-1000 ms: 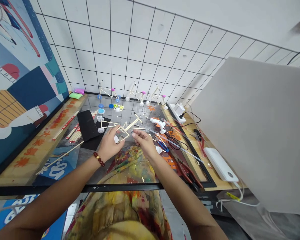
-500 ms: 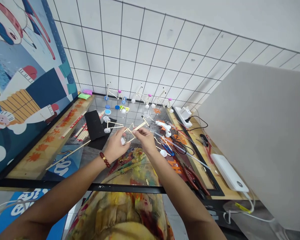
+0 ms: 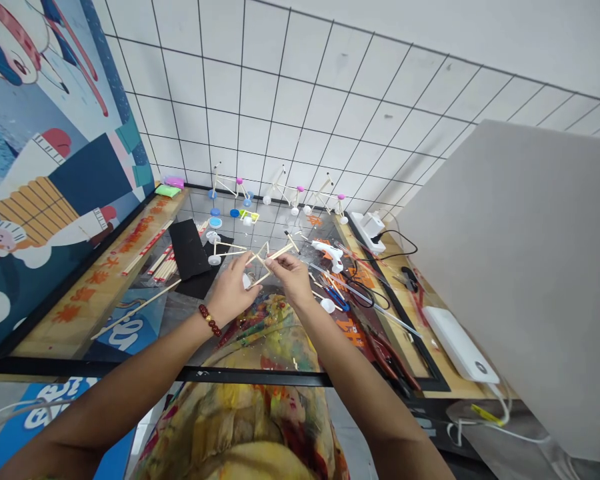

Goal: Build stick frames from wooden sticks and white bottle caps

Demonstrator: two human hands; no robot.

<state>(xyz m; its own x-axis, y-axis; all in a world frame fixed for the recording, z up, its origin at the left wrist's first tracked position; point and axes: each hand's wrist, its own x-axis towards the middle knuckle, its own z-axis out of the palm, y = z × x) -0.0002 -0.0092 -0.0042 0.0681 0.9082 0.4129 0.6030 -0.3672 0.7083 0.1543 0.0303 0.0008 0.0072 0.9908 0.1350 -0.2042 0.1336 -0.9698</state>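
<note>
Between my two hands is a small bicycle frame made of wooden sticks [image 3: 281, 251], with a dark-tipped crossbar at its upper right end. My left hand [image 3: 233, 293] pinches its left side, and my right hand [image 3: 291, 277] grips the sticks on the right. Fingers partly cover the joints. Just left of my left hand, another stick piece with white round wheels [image 3: 215, 259] rests on a black sheet [image 3: 189, 250]. A white glue gun [image 3: 327, 255] lies to the right of my right hand. A small white cap [image 3: 327, 306] sits near my right wrist.
Several finished stick bicycles [image 3: 319, 195] stand along the back wall. Blue caps [image 3: 215, 222] lie before them. Bundled sticks [image 3: 167, 265] are at left, red-handled pliers [image 3: 386, 357] at right. A power strip [image 3: 366, 232] and a white device [image 3: 460, 343] line the right edge.
Almost nothing differs. Both hands keep the same hold on the stick frame, and the view has shifted very slightly.
</note>
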